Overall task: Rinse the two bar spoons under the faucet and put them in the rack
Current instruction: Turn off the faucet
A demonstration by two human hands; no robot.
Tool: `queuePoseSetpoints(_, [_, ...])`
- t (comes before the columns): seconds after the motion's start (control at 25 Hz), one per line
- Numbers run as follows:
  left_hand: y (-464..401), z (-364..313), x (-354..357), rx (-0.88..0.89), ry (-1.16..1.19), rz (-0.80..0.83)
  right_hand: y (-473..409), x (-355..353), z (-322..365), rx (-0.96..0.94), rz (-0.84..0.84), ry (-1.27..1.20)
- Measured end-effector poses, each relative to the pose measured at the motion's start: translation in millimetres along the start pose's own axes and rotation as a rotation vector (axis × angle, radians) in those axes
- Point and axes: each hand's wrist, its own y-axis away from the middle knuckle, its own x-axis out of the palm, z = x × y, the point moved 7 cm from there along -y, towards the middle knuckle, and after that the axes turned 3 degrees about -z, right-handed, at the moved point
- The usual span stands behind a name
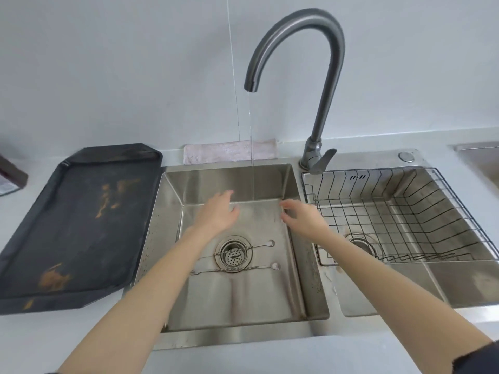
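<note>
Two thin metal bar spoons lie on the floor of the left sink basin, crossing the round drain. The far spoon has its bowl to the right; the near spoon lies parallel, closer to me. A grey gooseneck faucet runs a thin stream of water into the basin. My left hand hovers left of the stream, fingers apart and holding nothing. My right hand hovers right of it, fingers loosely curled and holding nothing. A black wire rack sits in the right basin.
A dark stained tray lies on the counter left of the sink. A pale cloth rests against the wall behind the basin. The faucet lever points forward right. A brown box sits at the far left edge.
</note>
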Motion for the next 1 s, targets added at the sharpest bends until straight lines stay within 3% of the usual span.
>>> queuePoseSetpoints(0.52, [-22,-210,-168,0.543,-0.178,-0.635,-43,-147,-18,-0.032,-0.442,-0.088])
queuePoseSetpoints(1.0, [-88,-236,-205,0.403,-0.254,-0.822,-74,-148,-42,-0.061,-0.34,-0.112])
